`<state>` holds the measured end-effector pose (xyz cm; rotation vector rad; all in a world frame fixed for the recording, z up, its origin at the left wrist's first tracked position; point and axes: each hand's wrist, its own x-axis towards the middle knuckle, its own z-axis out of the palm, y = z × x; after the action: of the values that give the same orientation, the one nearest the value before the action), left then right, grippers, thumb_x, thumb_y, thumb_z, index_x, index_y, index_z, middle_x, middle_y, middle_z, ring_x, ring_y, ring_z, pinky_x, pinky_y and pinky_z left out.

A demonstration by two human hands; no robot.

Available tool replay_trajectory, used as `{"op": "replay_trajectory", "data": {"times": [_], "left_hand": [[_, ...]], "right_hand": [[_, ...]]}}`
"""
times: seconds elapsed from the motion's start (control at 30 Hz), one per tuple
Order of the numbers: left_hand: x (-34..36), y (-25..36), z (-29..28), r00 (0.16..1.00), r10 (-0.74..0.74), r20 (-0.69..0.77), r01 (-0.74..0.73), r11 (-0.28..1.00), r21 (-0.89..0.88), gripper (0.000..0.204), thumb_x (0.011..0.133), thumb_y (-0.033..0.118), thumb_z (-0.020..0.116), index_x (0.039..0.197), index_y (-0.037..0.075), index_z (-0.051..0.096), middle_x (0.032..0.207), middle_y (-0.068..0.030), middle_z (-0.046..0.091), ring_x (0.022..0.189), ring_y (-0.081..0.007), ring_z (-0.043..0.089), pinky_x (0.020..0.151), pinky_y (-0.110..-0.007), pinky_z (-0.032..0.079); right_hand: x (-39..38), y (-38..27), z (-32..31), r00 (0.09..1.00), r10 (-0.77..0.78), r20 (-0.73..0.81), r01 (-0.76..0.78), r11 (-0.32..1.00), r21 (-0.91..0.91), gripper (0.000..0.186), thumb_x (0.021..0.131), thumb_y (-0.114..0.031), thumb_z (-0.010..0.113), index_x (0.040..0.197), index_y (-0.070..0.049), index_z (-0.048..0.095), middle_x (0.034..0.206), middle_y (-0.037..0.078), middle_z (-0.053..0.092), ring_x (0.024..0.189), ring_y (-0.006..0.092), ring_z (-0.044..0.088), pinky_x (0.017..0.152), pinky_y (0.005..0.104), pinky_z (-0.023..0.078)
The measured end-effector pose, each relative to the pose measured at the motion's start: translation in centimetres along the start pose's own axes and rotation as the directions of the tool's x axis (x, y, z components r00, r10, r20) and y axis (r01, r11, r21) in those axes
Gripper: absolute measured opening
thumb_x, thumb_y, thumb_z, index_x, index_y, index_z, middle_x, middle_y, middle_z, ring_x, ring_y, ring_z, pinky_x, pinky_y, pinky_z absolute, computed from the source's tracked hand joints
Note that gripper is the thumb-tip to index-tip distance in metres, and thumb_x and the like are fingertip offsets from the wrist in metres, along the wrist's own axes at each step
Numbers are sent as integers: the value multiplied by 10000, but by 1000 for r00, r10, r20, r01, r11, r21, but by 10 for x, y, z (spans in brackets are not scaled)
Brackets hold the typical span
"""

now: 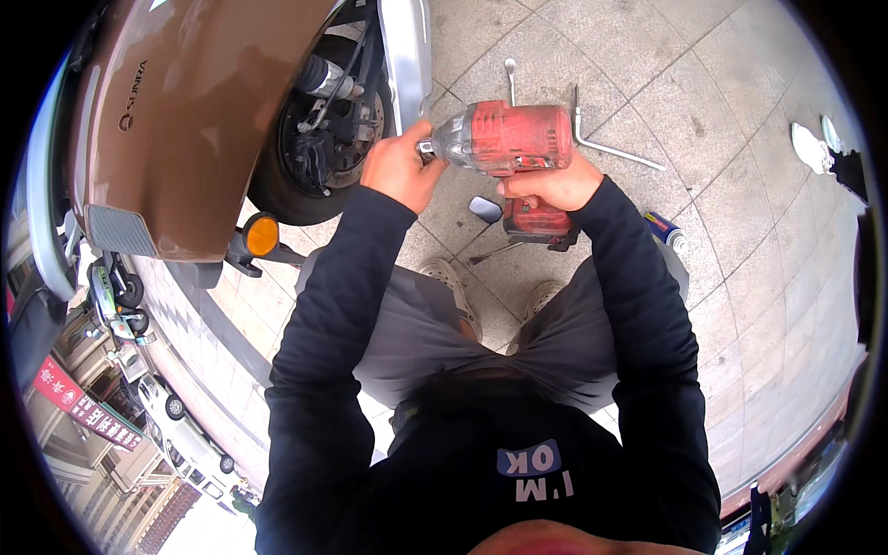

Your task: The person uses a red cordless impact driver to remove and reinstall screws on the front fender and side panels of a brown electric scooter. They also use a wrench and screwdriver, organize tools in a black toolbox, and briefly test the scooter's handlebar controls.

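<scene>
A red cordless impact wrench (518,137) lies level in front of me, its nose pointing left toward the scooter's wheel (277,199). My right hand (562,185) is wrapped around its handle, above the battery. At the nose, my left hand (400,168) is closed around a small metal socket (425,146), with the fingertips partly hidden. The wheel, with its brake disc and shock absorber, sits just left of and behind my left hand, under the brown scooter body (203,111).
On the paving lie a spanner (511,81), an L-shaped bar (620,155), a small dark oval object (485,209) and a thin tool (495,252). A can (664,231) is by my right knee. An orange reflector (262,236) juts out nearby. Another person's shoes (810,148) show far right.
</scene>
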<state>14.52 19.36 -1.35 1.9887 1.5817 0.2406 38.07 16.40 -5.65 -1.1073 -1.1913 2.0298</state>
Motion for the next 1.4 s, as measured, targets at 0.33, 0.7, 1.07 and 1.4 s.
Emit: {"op": "replay_trajectory", "data": {"times": [0.33, 0.7, 1.07, 1.4], "left_hand": [[-25, -24, -4, 995, 74, -65, -83, 983, -163, 178, 781, 47, 684, 944, 31, 613, 747, -176, 641, 706, -358, 660, 626, -368, 500], [-35, -35, -6, 836, 20, 549, 55, 991, -120, 284, 812, 247, 753, 1000, 43, 688, 743, -149, 653, 659, -260, 606, 640, -364, 480], [-81, -58, 15, 509, 173, 843, 349, 854, -386, 331, 813, 289, 824, 907, 21, 653, 839, -38, 673, 700, -163, 604, 670, -276, 498], [-83, -99, 39, 899, -434, -67, 387, 856, -344, 778, 837, 228, 789, 1441, -6, 358, 1354, -220, 500, 1214, -267, 528, 1014, -414, 444]], "right_hand": [[-7, -8, 12, 979, -196, 52, 202, 954, -221, 316, 718, -112, 748, 993, -6, 634, 874, 90, 670, 793, 197, 607, 752, 346, 503], [-2, 25, 15, 984, -144, 100, 166, 950, -264, 373, 708, -137, 776, 1028, -13, 627, 930, 127, 671, 863, 236, 634, 778, 373, 505], [12, 67, 39, 854, -368, 368, 518, 671, -530, 397, 680, -196, 801, 1048, -90, 695, 888, 143, 703, 842, 364, 666, 727, 447, 523], [69, 79, 88, 970, 23, -243, 43, 964, 262, 199, 717, -141, 710, 875, -34, 655, 712, 116, 639, 611, 256, 602, 589, 391, 484]]}}
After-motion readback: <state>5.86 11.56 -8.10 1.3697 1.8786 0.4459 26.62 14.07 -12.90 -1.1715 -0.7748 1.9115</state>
